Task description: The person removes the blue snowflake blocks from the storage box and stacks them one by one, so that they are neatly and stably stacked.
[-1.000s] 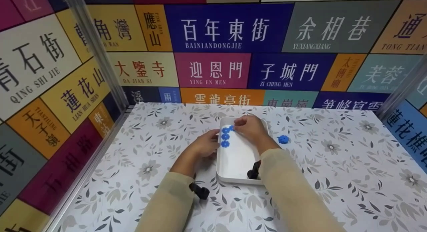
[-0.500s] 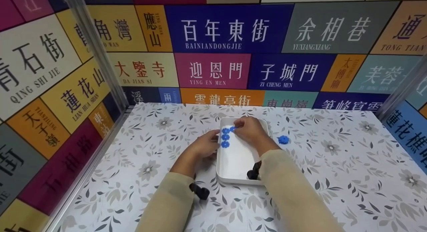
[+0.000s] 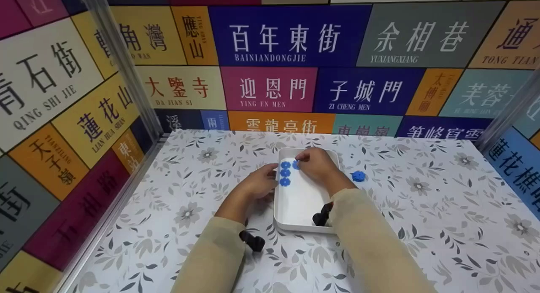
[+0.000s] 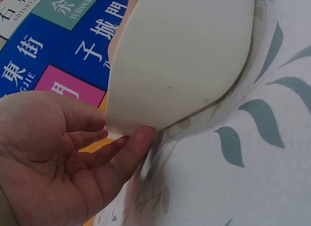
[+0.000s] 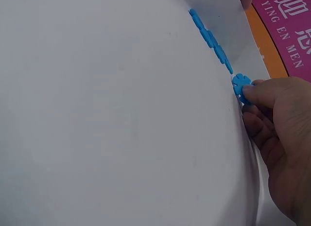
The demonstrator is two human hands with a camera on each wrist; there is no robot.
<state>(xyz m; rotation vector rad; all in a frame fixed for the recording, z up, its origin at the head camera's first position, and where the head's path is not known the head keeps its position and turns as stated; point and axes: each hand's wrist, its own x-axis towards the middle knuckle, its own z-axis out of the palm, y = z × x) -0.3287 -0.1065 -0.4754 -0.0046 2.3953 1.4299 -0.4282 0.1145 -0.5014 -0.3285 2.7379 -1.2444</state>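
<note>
A shallow white tray point(image 3: 299, 200) lies on the table, and the left hand point(image 3: 260, 182) holds its left wall. In the left wrist view, the left hand's fingers point(image 4: 141, 138) touch the outer side near the base while the thumb sits at the rim. Inside the tray, the right hand point(image 3: 316, 162) pinches a blue plastic snowflake disc point(image 5: 240, 85) between thumb and fingers, near the far end. Three more blue snowflake discs point(image 3: 285, 173) stand in a column along the left wall; the held one is just right of the topmost.
A small pile of blue snowflake discs point(image 3: 358, 176) rests on the floral tablecloth point(image 3: 392, 208) right of the tray. Behind the table rises a wall of coloured signs point(image 3: 270, 88). Black wrist cameras point(image 3: 253, 241) sit on both sleeves.
The right hand has shifted slightly right and toward the body, and the disc it pinches has turned to show more of its face. The left hand and tray stay put.
</note>
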